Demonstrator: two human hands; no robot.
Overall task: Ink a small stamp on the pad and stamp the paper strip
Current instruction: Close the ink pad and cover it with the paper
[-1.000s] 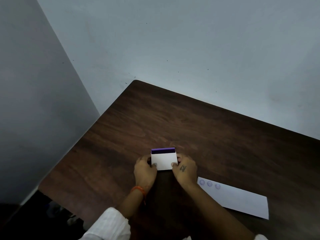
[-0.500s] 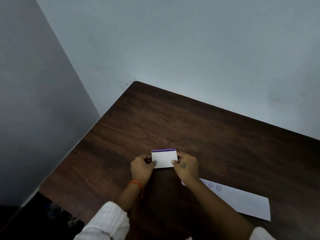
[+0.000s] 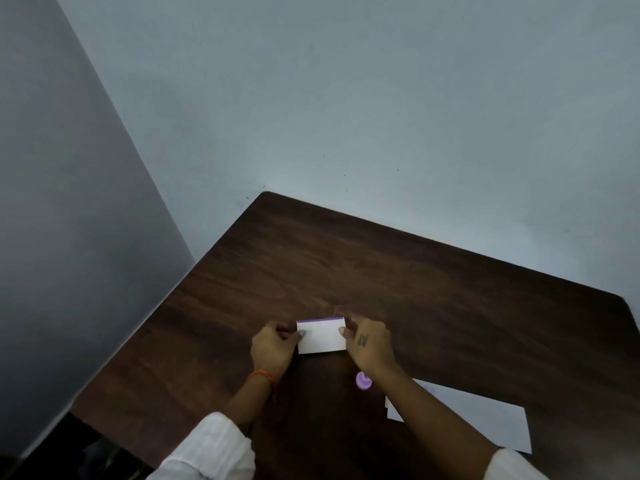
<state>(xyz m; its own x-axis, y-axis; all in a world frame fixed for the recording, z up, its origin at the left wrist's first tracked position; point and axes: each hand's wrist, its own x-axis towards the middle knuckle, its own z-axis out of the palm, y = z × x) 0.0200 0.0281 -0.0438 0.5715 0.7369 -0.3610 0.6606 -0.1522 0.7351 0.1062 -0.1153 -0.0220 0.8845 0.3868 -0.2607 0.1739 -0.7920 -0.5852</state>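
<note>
Head view: pinching the ink pad (image 3: 322, 337) at lower centre of the frame, left hand (image 3: 273, 348) with fingers (image 3: 302, 333) pressed on its left edge, right hand (image 3: 370, 344) gripping its right edge. Lying nearly closed on the dark wood counter (image 3: 433, 289), white lid up, purple rim showing along the top. Sitting just below the right wrist, small purple stamp (image 3: 363, 381). Lying at lower right, partly under the right forearm, white paper strip (image 3: 478, 422).
</note>
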